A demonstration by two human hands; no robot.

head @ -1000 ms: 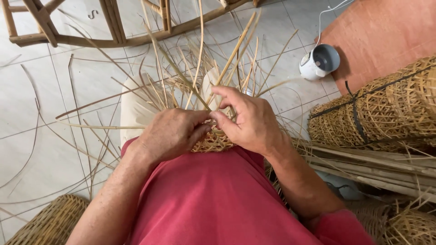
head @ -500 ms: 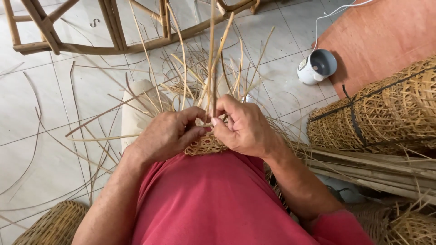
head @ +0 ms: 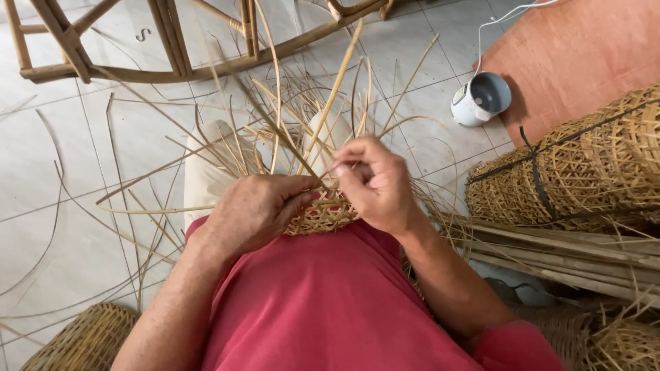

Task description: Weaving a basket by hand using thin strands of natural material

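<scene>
Our left hand (head: 256, 209) presses down on a half-woven tan cane basket (head: 323, 214); our right hand (head: 375, 182) pinches a thin pale cane strip (head: 331, 96).

"Do I see any boxes, labels, signs or screens near me?"

"No, none. No packet sits on the floor, no sticker shows on anything, and no screen glows anywhere around my spot."

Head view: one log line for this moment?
left hand: pressing woven piece | right hand: pinching strip | floor: loose strips
</scene>
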